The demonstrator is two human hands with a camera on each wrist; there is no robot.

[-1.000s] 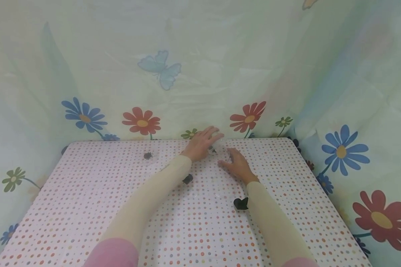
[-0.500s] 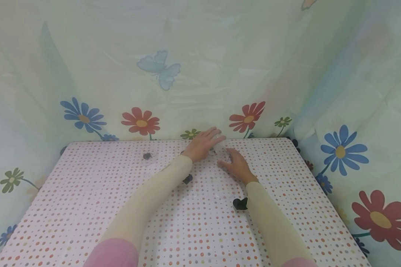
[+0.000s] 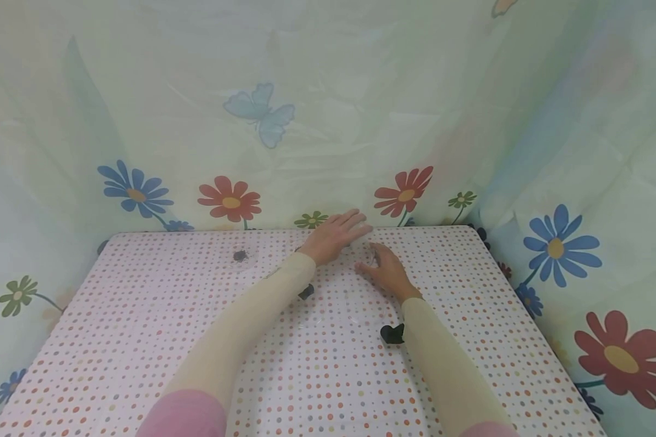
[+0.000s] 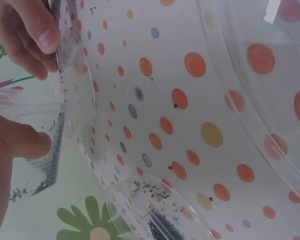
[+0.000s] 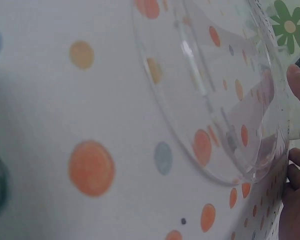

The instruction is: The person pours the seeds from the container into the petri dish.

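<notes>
My left hand (image 3: 333, 238) grips a clear plastic cup (image 4: 42, 175), thumb on its side. The cup is tilted and small dark grains lie along its wall; in the head view the hand hides most of it. Facing it, my right hand (image 3: 388, 270) has its thumb and curled fingers at the rim of a clear round dish (image 4: 82, 95). Dark grains show along that rim in the left wrist view. Another clear dish (image 4: 190, 212) holds a small heap of dark grains (image 4: 162, 225).
A large clear dish (image 4: 225, 55) lies nearer on the dotted tablecloth (image 3: 328, 376), and a clear dish (image 5: 190, 135) fills the middle of the right wrist view. Stray dark grains dot the cloth. A flowered curtain (image 3: 328, 121) hangs behind the table.
My left hand has shifted slightly to the right with the cup, and the dark grains beneath it have gone out of sight in the head view. My right hand stays nearly still.
</notes>
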